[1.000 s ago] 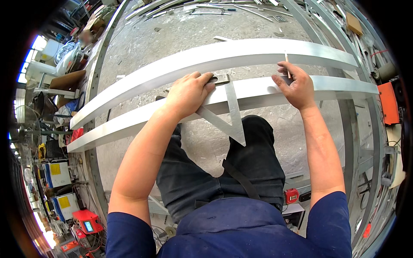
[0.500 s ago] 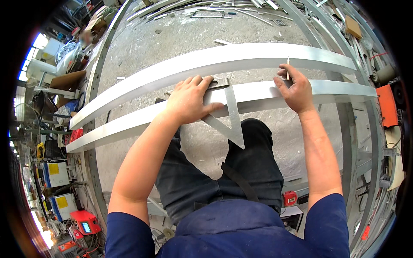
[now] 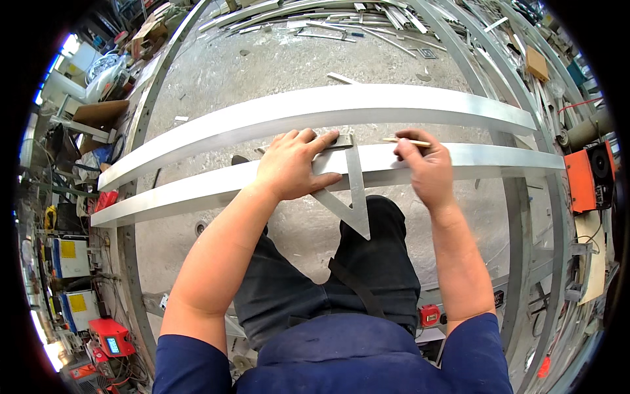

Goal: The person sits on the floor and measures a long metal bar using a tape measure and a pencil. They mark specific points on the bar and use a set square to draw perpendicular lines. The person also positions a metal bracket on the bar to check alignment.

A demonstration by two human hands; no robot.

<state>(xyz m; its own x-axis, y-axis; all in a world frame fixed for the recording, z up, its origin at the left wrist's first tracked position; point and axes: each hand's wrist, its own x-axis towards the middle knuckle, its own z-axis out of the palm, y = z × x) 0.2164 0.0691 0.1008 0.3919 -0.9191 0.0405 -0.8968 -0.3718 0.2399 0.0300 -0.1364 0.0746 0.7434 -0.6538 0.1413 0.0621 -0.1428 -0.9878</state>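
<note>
A metal triangle square (image 3: 356, 187) lies across the nearer silver metal bar (image 3: 485, 153), its thick edge along the bar's far side and its tip hanging out over my right thigh. My left hand (image 3: 287, 165) grips the square and the bar together, fingers over the far edge and thumb on top. To the right, my right hand (image 3: 430, 172) pinches a thin pale pencil (image 3: 415, 141) just above the bar. The pencil points left toward the square. A second silver bar (image 3: 315, 102) runs roughly parallel beyond.
Both bars rest across steel rails (image 3: 518, 226) on either side. An orange machine (image 3: 583, 180) stands at the right, and a red tape measure (image 3: 430, 315) sits near my right hip. Red welding-type boxes (image 3: 111, 337) are at lower left. Metal offcuts (image 3: 394, 20) lie on the far floor.
My right hand has come left toward the square, and the pencil has turned from upright to nearly level, pointing left. My left hand keeps its hold. The whole view has shifted slightly.
</note>
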